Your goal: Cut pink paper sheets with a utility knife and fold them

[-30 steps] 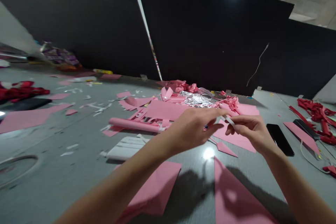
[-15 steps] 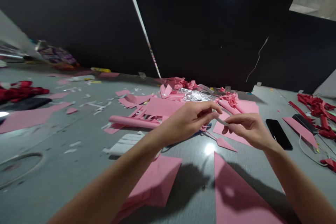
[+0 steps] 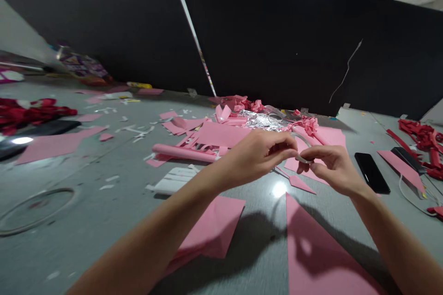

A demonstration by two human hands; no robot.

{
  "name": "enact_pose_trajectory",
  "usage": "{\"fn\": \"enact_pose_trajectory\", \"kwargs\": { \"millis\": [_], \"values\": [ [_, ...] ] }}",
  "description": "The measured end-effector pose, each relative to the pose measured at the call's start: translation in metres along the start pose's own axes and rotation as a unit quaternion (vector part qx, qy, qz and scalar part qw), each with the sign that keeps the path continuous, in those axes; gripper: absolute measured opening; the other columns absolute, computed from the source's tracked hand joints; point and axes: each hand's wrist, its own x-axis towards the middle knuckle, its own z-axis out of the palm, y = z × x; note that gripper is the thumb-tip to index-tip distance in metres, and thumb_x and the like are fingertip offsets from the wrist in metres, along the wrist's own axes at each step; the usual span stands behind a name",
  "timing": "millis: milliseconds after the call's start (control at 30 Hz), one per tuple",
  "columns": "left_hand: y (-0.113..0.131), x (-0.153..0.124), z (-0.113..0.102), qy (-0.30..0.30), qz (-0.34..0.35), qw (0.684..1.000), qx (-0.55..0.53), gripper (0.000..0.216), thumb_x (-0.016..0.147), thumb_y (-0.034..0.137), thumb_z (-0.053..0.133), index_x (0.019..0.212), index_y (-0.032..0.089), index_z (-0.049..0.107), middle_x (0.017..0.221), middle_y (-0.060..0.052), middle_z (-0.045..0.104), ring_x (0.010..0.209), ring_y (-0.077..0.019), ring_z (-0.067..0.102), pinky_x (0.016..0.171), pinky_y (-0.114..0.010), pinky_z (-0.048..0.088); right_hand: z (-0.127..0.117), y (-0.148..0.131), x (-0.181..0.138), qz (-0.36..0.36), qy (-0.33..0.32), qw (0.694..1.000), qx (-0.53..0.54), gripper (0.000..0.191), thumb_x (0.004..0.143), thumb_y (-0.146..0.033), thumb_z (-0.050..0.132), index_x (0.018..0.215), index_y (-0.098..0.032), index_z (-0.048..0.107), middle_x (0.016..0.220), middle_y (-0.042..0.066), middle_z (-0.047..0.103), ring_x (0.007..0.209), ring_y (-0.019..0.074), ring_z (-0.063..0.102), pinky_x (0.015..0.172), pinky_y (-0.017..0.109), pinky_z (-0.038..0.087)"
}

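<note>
My left hand (image 3: 258, 154) and my right hand (image 3: 330, 168) meet above the grey table (image 3: 104, 221), fingertips almost touching. Both pinch a small thin white strip (image 3: 302, 158) between thumb and fingers; I cannot make out what it is. Beneath the hands lie pink paper sheets (image 3: 221, 133) and a small pink triangle (image 3: 301, 184). A rolled pink paper tube (image 3: 183, 153) lies left of my left hand. Crumpled foil (image 3: 259, 120) and crumpled pink paper (image 3: 238, 103) sit behind the hands.
A black phone (image 3: 372, 173) lies right of my right hand, with a second dark device (image 3: 408, 159) and red paper scraps (image 3: 422, 133) further right. Large pink sheets (image 3: 321, 249) lie near me. A white block (image 3: 173, 180) and more red scraps (image 3: 31, 113) lie left.
The hands have drawn closer together and the white strip between them now shows much shorter. The view has shifted slightly; the things on the table have not moved.
</note>
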Motion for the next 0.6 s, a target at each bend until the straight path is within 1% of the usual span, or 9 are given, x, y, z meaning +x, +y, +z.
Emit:
{"fn": "enact_pose_trajectory", "kwargs": {
  "millis": [67, 133, 167, 233, 300, 333, 400, 467, 600],
  "values": [
    [-0.002, 0.000, -0.002, 0.003, -0.015, 1.000, -0.022, 0.018, 0.106, 0.028, 0.064, 0.097, 0.019, 0.076, 0.084, -0.002, 0.076, 0.072, -0.0149, 0.065, 0.064, -0.026, 0.048, -0.004, -0.003, -0.001, 0.002, -0.030, 0.999, -0.011, 0.033, 0.088, -0.017, 0.066, 0.113, -0.025, 0.087, 0.101, 0.004, 0.087, 0.096, 0.0247, 0.080, 0.088, 0.042, 0.064],
    [-0.005, 0.001, -0.003, 0.033, -0.015, 0.999, -0.029, 0.014, 0.105, 0.026, 0.065, 0.102, 0.019, 0.077, 0.084, -0.002, 0.076, 0.072, -0.0149, 0.066, 0.064, -0.026, 0.051, -0.007, -0.005, -0.001, 0.003, -0.053, 0.998, -0.029, 0.029, 0.096, -0.022, 0.069, 0.118, -0.028, 0.087, 0.109, 0.005, 0.087, 0.104, 0.0259, 0.080, 0.092, 0.044, 0.064],
    [-0.006, 0.001, -0.002, 0.060, -0.004, 0.998, -0.020, 0.013, 0.105, 0.025, 0.066, 0.107, 0.019, 0.077, 0.085, -0.002, 0.076, 0.072, -0.0148, 0.067, 0.065, -0.026, 0.052, -0.008, -0.006, -0.001, 0.003, -0.053, 0.998, -0.036, 0.026, 0.099, -0.025, 0.071, 0.119, -0.029, 0.087, 0.108, 0.005, 0.087, 0.101, 0.0252, 0.081, 0.089, 0.042, 0.065],
    [-0.009, 0.001, 0.003, 0.114, 0.048, 0.992, 0.030, 0.015, 0.105, 0.021, 0.068, 0.117, 0.019, 0.077, 0.093, -0.003, 0.079, 0.077, -0.0151, 0.070, 0.070, -0.026, 0.055, -0.007, -0.005, 0.000, 0.007, -0.027, 0.999, -0.038, 0.023, 0.102, -0.031, 0.072, 0.119, -0.029, 0.088, 0.100, 0.005, 0.087, 0.087, 0.0218, 0.081, 0.072, 0.035, 0.065],
    [-0.009, 0.001, 0.011, 0.145, 0.118, 0.976, 0.109, 0.015, 0.108, 0.019, 0.067, 0.118, 0.019, 0.078, 0.102, -0.006, 0.081, 0.087, -0.0168, 0.074, 0.077, -0.028, 0.057, -0.005, -0.001, 0.001, 0.012, 0.009, 0.999, -0.033, 0.023, 0.102, -0.033, 0.074, 0.119, -0.028, 0.089, 0.093, 0.005, 0.086, 0.076, 0.0191, 0.079, 0.056, 0.028, 0.059],
    [-0.009, 0.001, 0.016, 0.150, 0.150, 0.966, 0.148, 0.014, 0.109, 0.018, 0.066, 0.115, 0.019, 0.078, 0.104, -0.006, 0.081, 0.090, -0.0177, 0.075, 0.078, -0.029, 0.058, -0.003, 0.002, 0.001, 0.014, 0.024, 0.999, -0.028, 0.023, 0.101, -0.033, 0.075, 0.118, -0.027, 0.089, 0.090, 0.004, 0.086, 0.073, 0.0187, 0.079, 0.052, 0.026, 0.057],
    [-0.008, 0.000, 0.026, 0.166, 0.188, 0.945, 0.210, 0.018, 0.110, 0.015, 0.062, 0.110, 0.020, 0.078, 0.101, -0.006, 0.081, 0.091, -0.0183, 0.075, 0.077, -0.029, 0.057, 0.001, 0.006, 0.002, 0.014, 0.049, 0.999, -0.015, 0.021, 0.099, -0.034, 0.076, 0.114, -0.027, 0.090, 0.084, 0.004, 0.084, 0.071, 0.0191, 0.079, 0.050, 0.026, 0.057],
    [-0.008, 0.000, 0.034, 0.182, 0.195, 0.934, 0.238, 0.021, 0.110, 0.011, 0.059, 0.105, 0.022, 0.077, 0.097, -0.004, 0.081, 0.086, -0.0175, 0.074, 0.074, -0.029, 0.056, 0.005, 0.009, 0.003, 0.015, 0.067, 0.998, -0.003, 0.020, 0.097, -0.035, 0.077, 0.110, -0.026, 0.090, 0.081, 0.004, 0.083, 0.071, 0.0201, 0.079, 0.052, 0.027, 0.061],
    [-0.011, 0.000, 0.039, 0.189, 0.160, 0.944, 0.217, 0.018, 0.110, 0.012, 0.059, 0.100, 0.018, 0.072, 0.096, -0.006, 0.079, 0.087, -0.0186, 0.074, 0.078, -0.031, 0.057, 0.010, 0.009, 0.003, 0.028, 0.090, 0.996, 0.002, 0.018, 0.094, -0.034, 0.077, 0.102, -0.024, 0.090, 0.083, 0.005, 0.084, 0.073, 0.0218, 0.081, 0.060, 0.032, 0.066]
  ]
}}
